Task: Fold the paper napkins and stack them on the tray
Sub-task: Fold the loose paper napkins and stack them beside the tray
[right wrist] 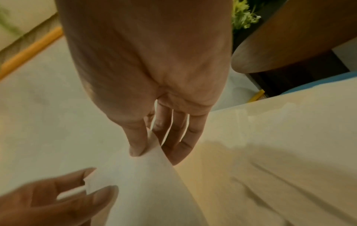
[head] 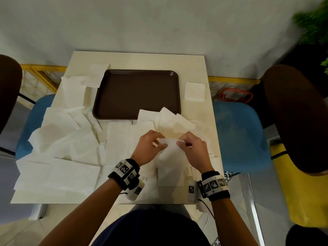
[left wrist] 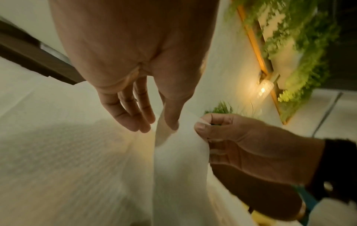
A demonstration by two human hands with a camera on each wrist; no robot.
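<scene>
- While both hands hold one napkin (head: 168,157) up off the table (head: 200,71), we judge the step as lining up its top edge for a fold.
- Left hand (head: 150,148): thumb and forefinger pinch the top left corner; the other fingers (left wrist: 133,116) hang loose and straight.
- Right hand (head: 192,148): thumb and forefinger pinch the opposite corner, just beside the left hand; the sheet hangs toward our body.
- Tray (head: 113,103): ahead of both hands, nothing stacked in it yet; a few loose sheets overlap its near rim.
- Loose napkins (head: 67,135): strewn wide to the left of the left hand. Square pile (head: 195,91) ahead of the right hand, beside the tray.
- To do it well, we would keep the pinches light, since thin paper likely tears or creases askew; match corners before pressing; then lay it flat and run a finger along the fold.
</scene>
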